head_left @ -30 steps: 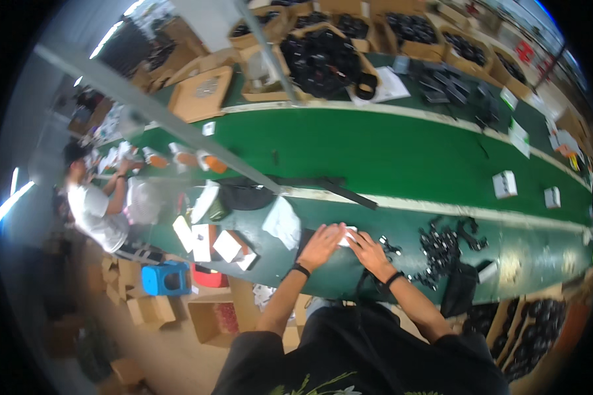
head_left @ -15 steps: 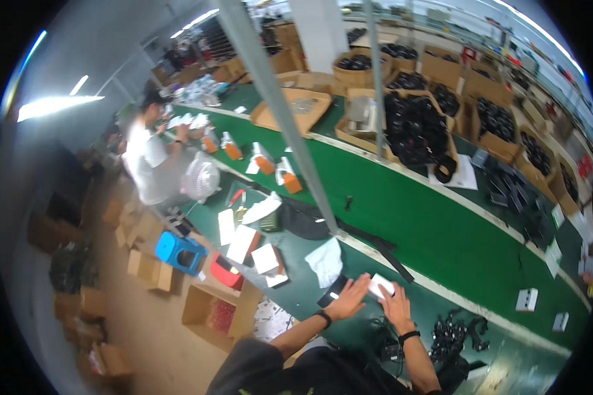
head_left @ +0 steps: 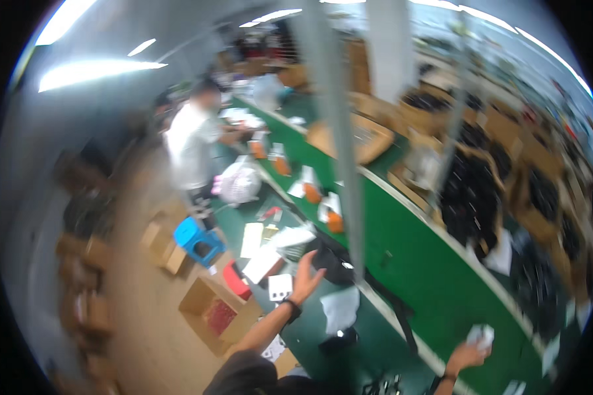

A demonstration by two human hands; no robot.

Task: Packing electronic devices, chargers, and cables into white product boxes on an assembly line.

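- Brown cartons and a blue stool stand on the floor at your far left, near a co-worker at the bench.
- Your left hand is spread open, holding nothing, just beside a white card and a black pouch.
- Your right hand grips a small white packet; fingers closed on it.
- You look mid-reach for the next piece; the grasp calls for a steady, slow close.
- Green belt runs diagonally; the room is blurred.

Brightly lit from ceiling strip lights, glaring white at upper left. Heavily motion-blurred throughout, nothing sharp. Strongly bent toward the rim, black at the corners.
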